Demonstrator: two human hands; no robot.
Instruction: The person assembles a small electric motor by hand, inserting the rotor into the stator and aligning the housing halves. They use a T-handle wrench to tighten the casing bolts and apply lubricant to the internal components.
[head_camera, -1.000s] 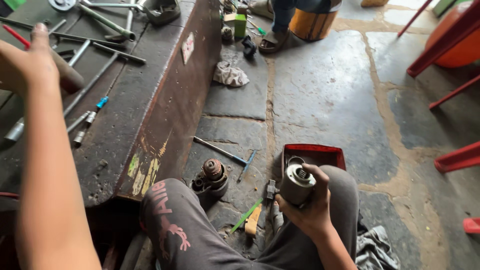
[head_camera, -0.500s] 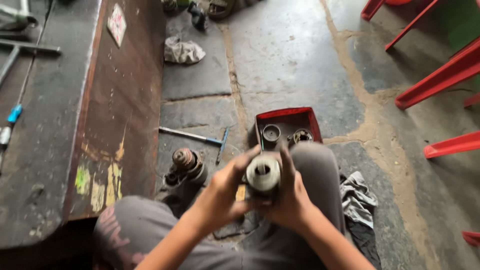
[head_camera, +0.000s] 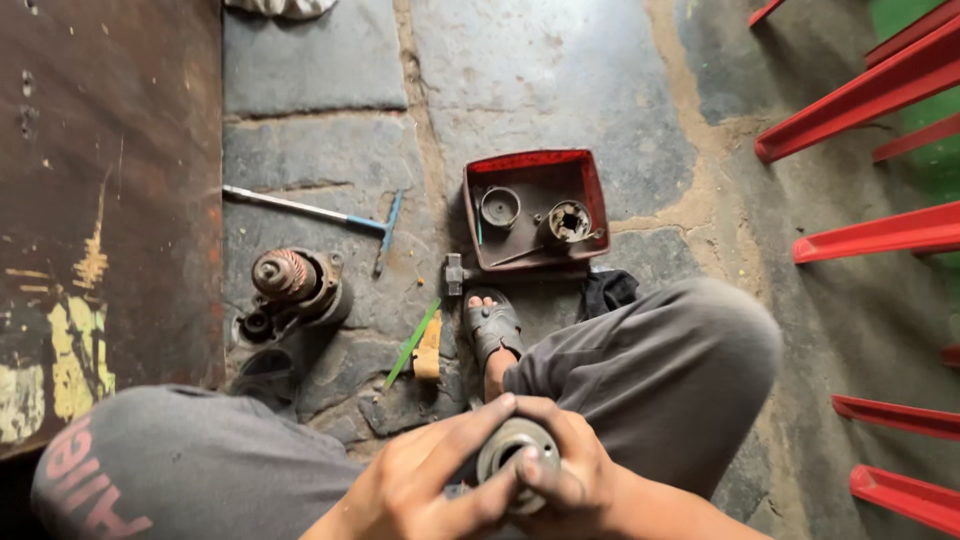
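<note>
Since the earlier frame both hands have dropped nearer the lap, carrying the round grey metal cylinder part along. The left hand wraps it, fingers curled around its side; the right hand pinches its rim. Beyond the knees lie the red metal tray and the rusty motor assembly.

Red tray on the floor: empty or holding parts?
Holding parts. The red tray contains a round metal cup, a toothed metal part and a thin rod.
</note>
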